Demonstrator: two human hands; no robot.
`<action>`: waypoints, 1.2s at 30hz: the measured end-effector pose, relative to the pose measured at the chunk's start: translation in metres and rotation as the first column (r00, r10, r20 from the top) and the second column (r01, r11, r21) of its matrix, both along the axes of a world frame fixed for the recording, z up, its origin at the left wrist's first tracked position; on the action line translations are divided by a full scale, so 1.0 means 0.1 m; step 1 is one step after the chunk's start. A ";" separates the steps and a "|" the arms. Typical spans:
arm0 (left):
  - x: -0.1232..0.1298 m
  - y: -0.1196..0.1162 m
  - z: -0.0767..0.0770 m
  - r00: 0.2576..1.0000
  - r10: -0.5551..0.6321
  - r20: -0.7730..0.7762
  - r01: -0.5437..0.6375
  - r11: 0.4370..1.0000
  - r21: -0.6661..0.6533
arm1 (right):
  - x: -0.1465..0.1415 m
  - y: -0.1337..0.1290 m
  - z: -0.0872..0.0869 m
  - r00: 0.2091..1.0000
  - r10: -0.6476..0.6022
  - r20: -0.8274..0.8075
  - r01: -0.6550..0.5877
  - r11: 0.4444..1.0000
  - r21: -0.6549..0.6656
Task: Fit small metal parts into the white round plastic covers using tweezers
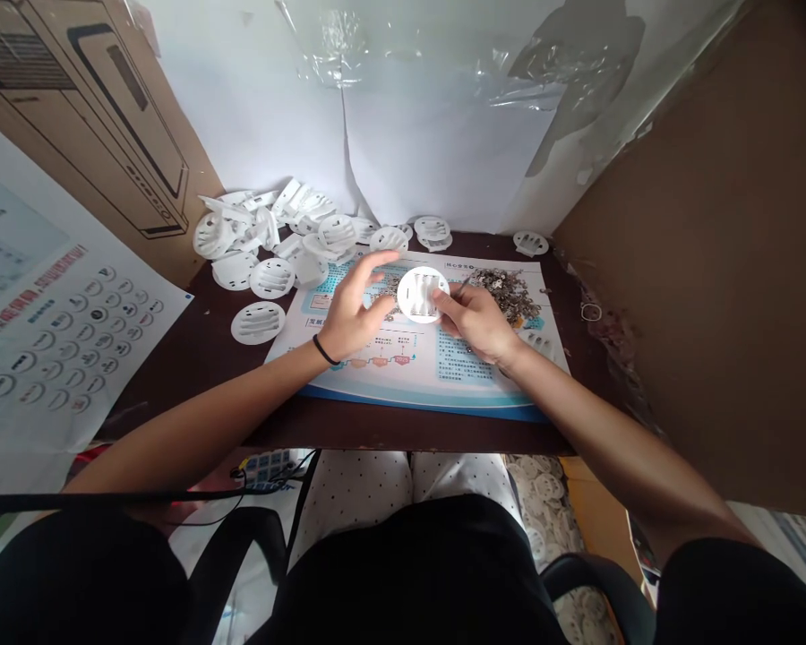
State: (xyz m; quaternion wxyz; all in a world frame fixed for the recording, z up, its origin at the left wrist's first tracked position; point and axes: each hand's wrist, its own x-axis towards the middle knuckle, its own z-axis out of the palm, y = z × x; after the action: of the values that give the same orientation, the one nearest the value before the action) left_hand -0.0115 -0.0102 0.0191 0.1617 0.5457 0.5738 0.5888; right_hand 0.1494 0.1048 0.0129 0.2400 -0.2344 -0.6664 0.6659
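Note:
A round white plastic battery holder [416, 294] with slots is held up over the printed sheet. My right hand [474, 315] grips its right edge, thumb on the face. A thin dark tool seems to stick out by those fingers; I cannot make out what it is. Just left of the disc, my left hand [359, 309] is open, thumb and fingers spread and apart from it. Beyond my right hand lies a heap of small metal contact pieces [507, 294]. More small metal pieces [386, 288] show partly behind the disc and my left hand.
Many white plastic discs [272, 279] are piled at the back left of the dark table [349, 425]. One disc [530, 243] lies at the back right. Cardboard walls [732, 269] enclose the sides. Below, right of my legs, are many more white discs [544, 493].

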 end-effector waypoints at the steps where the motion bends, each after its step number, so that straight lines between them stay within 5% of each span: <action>1: 0.01 0.01 0.02 0.996 -0.002 0.091 0.007 0.998 -0.057 | 0.00 -0.01 0.00 1.000 0.005 0.012 -0.005 1.000 0.014; 6: 0.06 0.06 0.06 0.962 0.034 0.272 0.044 0.960 -0.275 | -0.01 -0.05 -0.02 0.997 0.049 0.056 -0.053 0.995 0.079; 11: 0.04 0.09 0.03 0.858 0.064 0.510 0.082 0.963 -0.258 | 0.03 0.06 -0.04 0.990 -0.039 0.133 0.004 0.968 0.252; 14: 0.03 0.10 0.01 0.804 0.066 0.592 0.093 0.968 -0.234 | 0.06 0.13 -0.04 0.978 -0.133 0.163 0.041 0.881 0.471; 19: 0.02 0.10 0.01 0.779 0.072 0.623 0.110 0.962 -0.249 | 0.06 0.13 -0.05 0.910 -0.222 0.352 -0.046 0.787 0.615; 29: 0.06 0.07 0.04 0.789 0.049 0.613 0.116 0.967 -0.227 | 0.05 0.14 -0.21 0.894 -0.291 0.340 -0.132 0.556 0.821; 36: 0.07 0.07 0.06 0.770 0.075 0.634 0.132 0.953 -0.273 | 0.06 0.03 -0.08 0.827 -0.324 0.460 -0.254 0.515 0.819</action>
State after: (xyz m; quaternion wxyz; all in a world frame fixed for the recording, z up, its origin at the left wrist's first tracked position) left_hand -0.0043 -0.0031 0.0246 0.4370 0.2913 0.5593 0.6413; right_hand 0.1553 0.1074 0.0052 0.1305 -0.2839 -0.9390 0.1438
